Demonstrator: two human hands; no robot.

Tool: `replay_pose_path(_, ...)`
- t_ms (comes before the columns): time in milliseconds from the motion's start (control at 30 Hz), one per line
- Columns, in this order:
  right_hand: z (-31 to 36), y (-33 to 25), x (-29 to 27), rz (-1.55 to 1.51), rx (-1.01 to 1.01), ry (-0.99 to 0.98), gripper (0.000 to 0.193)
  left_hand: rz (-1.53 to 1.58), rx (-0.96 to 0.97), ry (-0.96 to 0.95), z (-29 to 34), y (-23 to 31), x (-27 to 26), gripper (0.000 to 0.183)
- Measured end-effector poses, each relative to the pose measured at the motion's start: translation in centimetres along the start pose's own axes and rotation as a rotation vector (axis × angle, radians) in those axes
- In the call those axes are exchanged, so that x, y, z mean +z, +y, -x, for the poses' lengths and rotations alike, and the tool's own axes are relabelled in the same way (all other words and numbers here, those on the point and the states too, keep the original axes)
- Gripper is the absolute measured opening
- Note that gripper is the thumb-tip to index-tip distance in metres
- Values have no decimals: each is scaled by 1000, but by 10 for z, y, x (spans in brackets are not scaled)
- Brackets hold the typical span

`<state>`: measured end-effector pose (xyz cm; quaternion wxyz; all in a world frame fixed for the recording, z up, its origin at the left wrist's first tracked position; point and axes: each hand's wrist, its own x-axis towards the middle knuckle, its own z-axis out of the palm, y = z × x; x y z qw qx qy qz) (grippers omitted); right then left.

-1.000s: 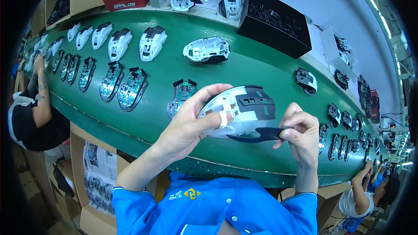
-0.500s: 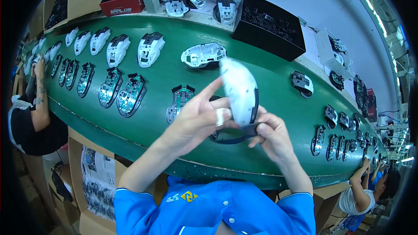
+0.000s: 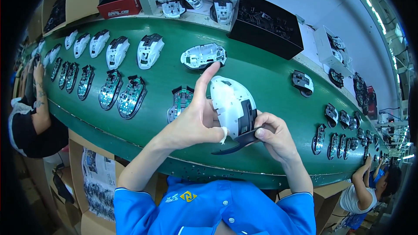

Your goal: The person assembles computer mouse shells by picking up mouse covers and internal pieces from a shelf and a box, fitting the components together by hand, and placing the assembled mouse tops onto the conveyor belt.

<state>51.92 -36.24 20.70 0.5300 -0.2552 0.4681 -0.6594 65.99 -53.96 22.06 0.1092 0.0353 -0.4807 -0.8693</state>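
Above the bench's near side my left hand holds a white mouse shell along its left side. The index finger points up, the thumb lies at the lower edge, and other fingers are partly hidden behind the shell. My right hand is closed at the shell's lower right, pinching a thin black curved strip whose free end reaches left below the shell. A black side panel shows on the shell. Beyond the hands, a hollow white shell lies inside up. Left of the held shell sits a mouse base with a green circuit board.
White shells and circuit-board bases stand in rows on the green bench at left. A black box of small parts stands at the back. More mouse parts lie right. Other people work at both ends.
The white shell has turned and dropped slightly, bringing its black side panel into view. My left index finger has lifted off to point upward. The black strip's free end has swung lower.
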Motion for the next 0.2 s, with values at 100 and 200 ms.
replay_pose_path(100,0,-5,2,-16,53,-25,14,-57,-20,-98,-1,5,-4,101)
replay_pose_path(200,-3,-6,1,-60,64,-62,17,-50,-20,-31,-1,1,-3,101)
